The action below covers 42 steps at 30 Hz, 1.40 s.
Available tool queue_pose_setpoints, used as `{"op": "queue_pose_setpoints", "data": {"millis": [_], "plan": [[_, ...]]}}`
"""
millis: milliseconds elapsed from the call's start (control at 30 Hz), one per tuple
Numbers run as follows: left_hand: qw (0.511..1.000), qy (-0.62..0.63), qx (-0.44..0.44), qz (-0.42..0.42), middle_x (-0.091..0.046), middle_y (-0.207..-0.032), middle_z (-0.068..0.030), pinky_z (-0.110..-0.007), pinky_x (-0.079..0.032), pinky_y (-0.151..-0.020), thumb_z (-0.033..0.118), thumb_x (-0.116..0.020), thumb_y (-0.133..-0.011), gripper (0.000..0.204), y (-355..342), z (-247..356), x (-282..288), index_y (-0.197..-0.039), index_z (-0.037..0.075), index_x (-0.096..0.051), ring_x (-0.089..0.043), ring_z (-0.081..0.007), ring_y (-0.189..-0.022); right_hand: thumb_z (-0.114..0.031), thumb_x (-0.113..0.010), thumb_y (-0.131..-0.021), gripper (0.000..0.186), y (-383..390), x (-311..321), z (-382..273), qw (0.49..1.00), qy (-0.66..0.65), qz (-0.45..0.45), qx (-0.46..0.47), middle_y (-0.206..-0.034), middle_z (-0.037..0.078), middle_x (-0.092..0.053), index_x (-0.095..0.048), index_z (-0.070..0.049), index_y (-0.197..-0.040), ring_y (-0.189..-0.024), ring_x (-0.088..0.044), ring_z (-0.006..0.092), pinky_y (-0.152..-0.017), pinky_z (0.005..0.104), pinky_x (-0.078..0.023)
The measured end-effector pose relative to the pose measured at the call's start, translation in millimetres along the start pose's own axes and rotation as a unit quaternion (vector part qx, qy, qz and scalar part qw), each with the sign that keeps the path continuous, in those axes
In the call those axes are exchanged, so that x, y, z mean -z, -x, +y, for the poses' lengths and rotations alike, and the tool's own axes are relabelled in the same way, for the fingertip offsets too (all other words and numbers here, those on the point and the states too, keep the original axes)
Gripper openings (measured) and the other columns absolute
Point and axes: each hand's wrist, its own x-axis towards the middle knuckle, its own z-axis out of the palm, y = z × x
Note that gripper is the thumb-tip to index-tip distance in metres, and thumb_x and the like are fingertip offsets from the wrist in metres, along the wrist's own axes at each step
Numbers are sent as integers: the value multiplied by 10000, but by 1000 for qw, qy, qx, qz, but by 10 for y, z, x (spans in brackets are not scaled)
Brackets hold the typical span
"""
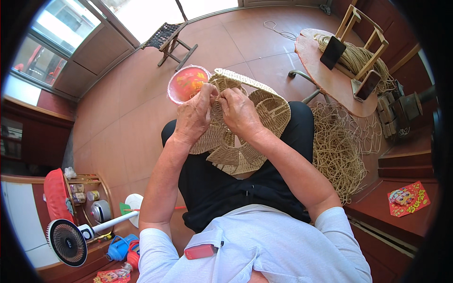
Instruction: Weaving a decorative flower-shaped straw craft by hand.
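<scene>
A woven straw-coloured basket (225, 150) with several fan-shaped panels and an open, pale braided edge rests across my lap. Close together at its far side, both hands work with bent fingers. My left hand (196, 113) pinches at the woven edge, thumb and fingertips together. Just beside it, my right hand (239, 113) is closed the same way at the same spot. Whatever strand lies between the fingertips is too small to make out. Beyond my left hand, touching the basket's side or nearly so, stands a pink basin (176, 87) with a patterned inside.
On the right, a large heap of loose cord (337, 151) lies on the floor below a round wooden table (314, 61) with two phones and coiled cord. A folding stool (172, 45) stands far ahead. At lower left are a fan (68, 241) and a blue watering can (120, 247).
</scene>
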Motion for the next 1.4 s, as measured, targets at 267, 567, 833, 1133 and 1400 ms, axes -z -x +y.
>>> {"op": "queue_pose_setpoints", "data": {"millis": [267, 567, 833, 1133, 1400], "plan": [[997, -20, 17, 79, -690, -1089, -106, -446, -613, -798, 33, -705, -997, 153, 212, 119, 53, -1137, 87, -676, -753, -324, -950, -175, -591, -1086, 198, 16, -37, -28, 999, 17, -8, -29, -1120, 275, -656, -629, 13, -1134, -1030, -690, 507, -890, 589, -568], [993, -34, 19, 112, -658, -1048, -110, -446, -601, -849, 77, -743, -980, 117, 251, 100, -150, -1093, 72, -710, -720, -333, -971, -191, -611, -1083, 177, 5, -99, -4, 999, 16, 22, -27, -1097, 244, -675, -644, -22, -1123, -1009, -681, 500, -862, 591, -560], [996, -15, 26, 89, -663, -1014, -122, -449, -589, -839, 68, -736, -975, 100, 199, 169, -114, -1075, 67, -731, -721, -343, -963, -154, -597, -1049, 164, 32, -128, 64, 999, 45, -2, -12, -1052, 255, -663, -620, 7, -1072, -950, -700, 492, -827, 590, -582], [992, -116, 25, -53, -633, -1054, -144, -474, -586, -864, 75, -711, -980, 100, -46, 185, 43, -1051, 47, -646, -700, -363, -987, -152, -581, -1059, 147, 43, -156, 120, 999, 46, 13, 16, -983, 232, -644, -599, -9, -1091, -947, -674, 494, -795, 603, -556], [937, -331, -102, -38, -589, -1050, -120, -374, -596, -860, 38, -637, -934, 186, 7, 308, -138, -1109, 51, -577, -674, -265, -994, -75, -656, -928, 245, 87, -102, 151, 998, 3, 4, 62, -1149, 279, -640, -583, 8, -1147, -994, -696, 531, -867, 611, -580]]}}
